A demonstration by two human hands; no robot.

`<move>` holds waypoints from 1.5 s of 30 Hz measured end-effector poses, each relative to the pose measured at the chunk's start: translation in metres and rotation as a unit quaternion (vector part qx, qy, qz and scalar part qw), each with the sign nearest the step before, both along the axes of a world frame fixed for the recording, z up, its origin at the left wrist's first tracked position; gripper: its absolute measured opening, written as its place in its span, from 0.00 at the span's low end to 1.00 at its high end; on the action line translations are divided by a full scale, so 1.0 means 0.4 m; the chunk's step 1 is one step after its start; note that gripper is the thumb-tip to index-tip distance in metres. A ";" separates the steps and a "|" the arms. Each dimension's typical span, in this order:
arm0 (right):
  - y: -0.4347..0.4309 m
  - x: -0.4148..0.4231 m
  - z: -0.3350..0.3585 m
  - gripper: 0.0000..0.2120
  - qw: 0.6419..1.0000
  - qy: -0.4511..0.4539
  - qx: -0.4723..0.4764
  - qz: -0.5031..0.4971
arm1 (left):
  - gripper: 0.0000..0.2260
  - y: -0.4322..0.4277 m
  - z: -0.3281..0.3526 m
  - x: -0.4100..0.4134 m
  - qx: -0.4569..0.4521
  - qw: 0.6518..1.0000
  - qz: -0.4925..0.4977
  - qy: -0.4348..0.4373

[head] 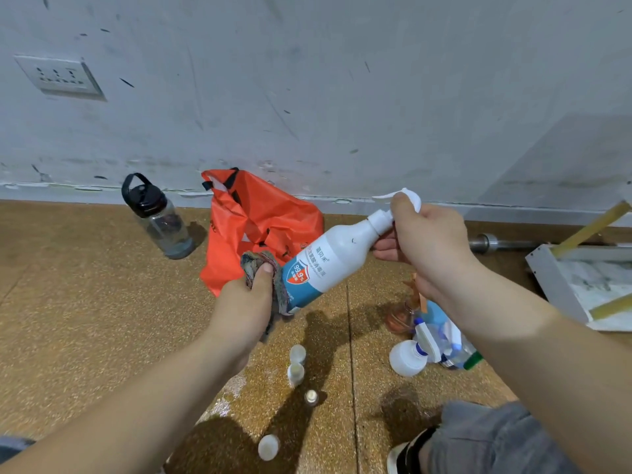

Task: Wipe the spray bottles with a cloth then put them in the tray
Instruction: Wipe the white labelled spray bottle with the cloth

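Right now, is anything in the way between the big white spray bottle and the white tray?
Nothing visible is. The right hand holds the white plastic spray bottle up in the air, and the white tray sits on the brown floor further right.

The left forearm (pixel 136 398) and right forearm (pixel 547 354) are bare from the fingers back to the picture's edge. Well behind the right hand (pixel 427 241) is a grey trouser leg (pixel 496 436), with a black-and-white shoe (pixel 405 456) beside it. Far behind the left hand (pixel 244 302) is a grey fabric edge (pixel 13 446).
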State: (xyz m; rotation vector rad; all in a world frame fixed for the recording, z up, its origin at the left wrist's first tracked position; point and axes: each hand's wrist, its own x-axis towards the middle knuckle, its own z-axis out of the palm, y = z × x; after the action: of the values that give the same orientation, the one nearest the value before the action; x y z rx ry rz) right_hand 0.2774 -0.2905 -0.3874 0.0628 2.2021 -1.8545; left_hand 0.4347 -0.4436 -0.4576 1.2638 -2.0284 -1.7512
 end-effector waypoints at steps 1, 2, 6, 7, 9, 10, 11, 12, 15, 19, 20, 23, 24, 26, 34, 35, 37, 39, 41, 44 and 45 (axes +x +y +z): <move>0.002 -0.002 0.002 0.19 1.000 0.015 0.009 0.007 | 0.23 0.000 0.003 0.002 -0.094 0.995 -0.030 -0.010; 0.005 -0.004 0.002 0.21 0.999 0.030 0.017 0.015 | 0.20 0.000 0.014 0.004 -0.188 0.980 -0.066 -0.016; -0.006 0.030 -0.004 0.25 0.985 0.128 0.065 0.095 | 0.15 0.023 0.091 -0.006 -0.354 0.901 -0.211 0.133; -0.011 0.051 -0.003 0.26 0.975 0.159 0.086 0.128 | 0.13 0.032 0.096 -0.010 -0.365 0.885 -0.242 0.159; -0.013 0.092 0.005 0.25 0.957 0.199 0.098 0.185 | 0.08 0.046 0.086 -0.011 -0.360 0.872 -0.278 0.179; -0.012 0.104 0.009 0.24 0.953 0.205 0.088 0.207 | 0.10 0.051 0.083 -0.011 -0.332 0.881 -0.282 0.185; -0.008 0.109 0.014 0.24 0.949 0.205 0.075 0.227 | 0.13 0.051 0.078 -0.012 -0.287 0.896 -0.277 0.194; -0.004 0.112 0.021 0.24 0.945 0.208 0.062 0.243 | 0.16 0.048 0.080 -0.013 -0.219 0.918 -0.261 0.201; 0.004 0.103 0.028 0.26 0.939 0.199 0.048 0.277 | 0.18 0.018 0.106 -0.034 0.107 0.963 -0.172 0.178; 0.006 0.091 0.034 0.24 0.945 0.167 0.015 0.282 | 0.14 0.015 0.121 -0.046 0.281 0.931 -0.146 0.181; 0.007 0.088 0.039 0.20 0.947 0.161 0.000 0.277 | 0.16 0.014 0.123 -0.047 0.292 0.928 -0.139 0.188; 0.005 0.083 0.049 0.16 0.950 0.159 -0.013 0.269 | 0.19 0.000 0.101 -0.056 0.305 0.930 -0.109 0.171; 0.005 0.083 0.048 0.16 0.951 0.158 -0.019 0.266 | 0.19 -0.003 0.090 -0.057 0.302 0.935 -0.100 0.158; 0.003 0.081 0.042 0.15 0.946 0.174 -0.005 0.273 | 0.19 0.000 0.075 -0.057 0.304 0.936 -0.097 0.147; 0.002 0.082 0.017 0.09 0.908 0.198 0.092 0.357 | 0.20 0.035 0.073 -0.054 0.331 0.918 -0.133 0.174; 0.003 0.077 0.017 0.09 0.907 0.195 0.099 0.359 | 0.19 0.039 0.071 -0.051 0.327 0.919 -0.136 0.171; 0.007 0.072 0.017 0.11 0.906 0.189 0.109 0.362 | 0.17 0.044 0.068 -0.050 0.270 0.938 -0.151 0.158; 0.013 0.070 0.009 0.13 0.905 0.201 0.128 0.352 | 0.14 0.051 0.067 -0.043 0.132 0.965 -0.187 0.131; 0.017 0.069 -0.001 0.16 0.905 0.222 0.156 0.328 | 0.15 0.065 0.055 -0.027 0.008 0.966 -0.224 0.131; 0.027 0.056 -0.017 0.21 0.908 0.250 0.203 0.268 | 0.11 0.072 -0.010 0.005 -0.174 0.933 -0.300 0.098; 0.033 0.049 -0.023 0.21 0.905 0.259 0.223 0.252 | 0.10 0.072 -0.028 0.015 -0.206 0.922 -0.321 0.063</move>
State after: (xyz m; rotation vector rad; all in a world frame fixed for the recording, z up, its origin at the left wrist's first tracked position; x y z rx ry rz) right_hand 0.2971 -0.2771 -0.3964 -0.9220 2.5997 -1.1416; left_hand 0.4405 -0.4149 -0.4688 0.3629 -2.7256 -1.4165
